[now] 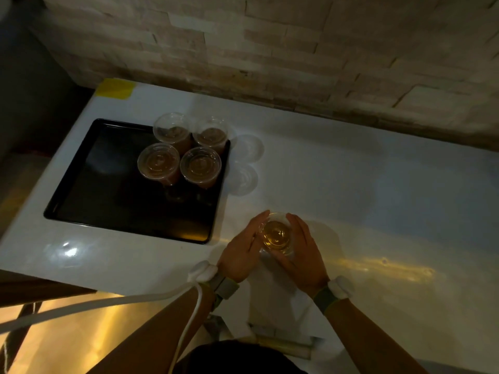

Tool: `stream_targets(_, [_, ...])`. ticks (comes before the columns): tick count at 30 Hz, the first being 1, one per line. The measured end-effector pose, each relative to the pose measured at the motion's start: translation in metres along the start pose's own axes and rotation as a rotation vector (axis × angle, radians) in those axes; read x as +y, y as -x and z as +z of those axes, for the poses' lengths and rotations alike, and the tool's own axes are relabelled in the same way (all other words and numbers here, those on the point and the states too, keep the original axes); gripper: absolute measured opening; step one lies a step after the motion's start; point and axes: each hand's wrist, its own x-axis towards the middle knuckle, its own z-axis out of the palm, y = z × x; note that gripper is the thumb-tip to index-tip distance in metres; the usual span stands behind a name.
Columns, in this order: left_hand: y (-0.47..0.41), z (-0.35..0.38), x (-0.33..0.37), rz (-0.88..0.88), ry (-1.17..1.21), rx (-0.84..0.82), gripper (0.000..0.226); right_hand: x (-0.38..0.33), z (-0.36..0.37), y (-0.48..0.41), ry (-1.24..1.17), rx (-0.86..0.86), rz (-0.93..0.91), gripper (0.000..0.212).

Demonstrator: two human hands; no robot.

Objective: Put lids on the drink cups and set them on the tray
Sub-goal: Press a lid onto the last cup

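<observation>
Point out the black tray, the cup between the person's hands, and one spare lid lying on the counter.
tray (108, 201): head view, bare floor.
cup (276, 234): head view, top, amber drink showing.
spare lid (247, 147): head view, centre, right of tray.

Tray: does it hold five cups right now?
No, the tray holds four cups; a fifth cup sits on the counter between both hands.

1. A white counter fills the middle of the view, glossy, with glare spots near its front left edge.
2. A rough stone-brick wall runs along the back.
3. A yellow tape patch sits at the counter's back left corner.
</observation>
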Motion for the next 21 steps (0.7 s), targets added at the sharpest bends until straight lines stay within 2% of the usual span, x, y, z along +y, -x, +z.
stream_targets(4, [0.000,-0.003,0.009,-0.041,0.032,0.030,0.044,-0.011,0.008,0.005,-0.219,0.032,0.099,0.096])
stream_targets(6, [0.001,0.000,0.007,-0.122,0.097,0.066,0.048,-0.013,0.012,0.008,-0.334,0.049,0.191,0.091])
stream_targets(9, [0.004,0.001,0.001,-0.221,0.188,0.110,0.035,-0.019,0.016,0.012,-0.477,0.073,0.289,0.081])
stream_targets(13, [0.006,-0.005,-0.002,-0.256,0.267,0.121,0.035,-0.030,0.014,0.014,-0.496,0.039,0.323,0.082])
stream_targets(17, [0.015,-0.024,-0.001,-0.212,0.372,0.127,0.023,-0.048,0.019,0.011,-0.554,0.000,0.339,0.082])
stream_targets(21, [0.027,-0.064,-0.010,-0.193,0.322,0.207,0.040,-0.079,0.038,-0.001,-0.558,-0.034,0.285,0.085])
